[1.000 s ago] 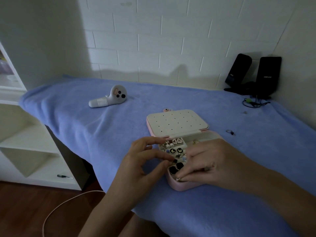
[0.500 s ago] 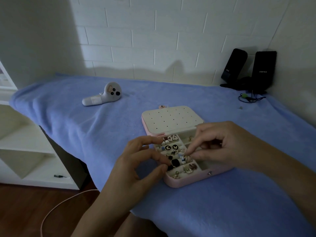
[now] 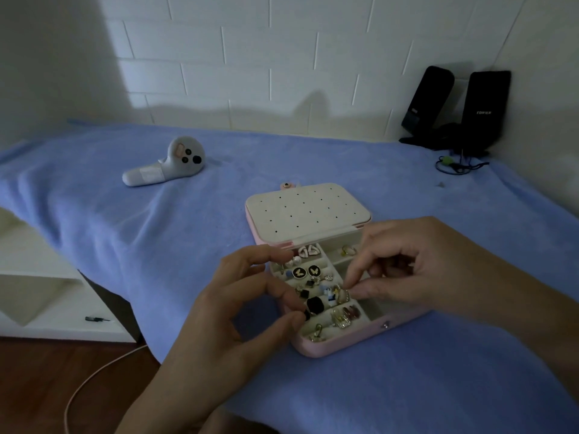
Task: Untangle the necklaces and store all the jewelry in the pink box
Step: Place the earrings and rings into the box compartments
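Box (image 3: 344,346) near blanket (image 3: 156,245) edge, left hand (image 3: 238,308) pinching black piece (image 3: 306,314), right hand (image 3: 423,264) pinching gold ring (image 3: 343,294)

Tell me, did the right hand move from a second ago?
Yes. The right hand slid right, off the near-left corner of the pink box, uncovering its near compartments; it now pinches a gold ring.

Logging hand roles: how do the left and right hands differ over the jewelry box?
The left hand pinches a small black piece at the near-left edge of the pink box; the right hand pinches a gold ring farther right. The left hand's free fingers are extended, the right hand's curled. Both work over the open box.
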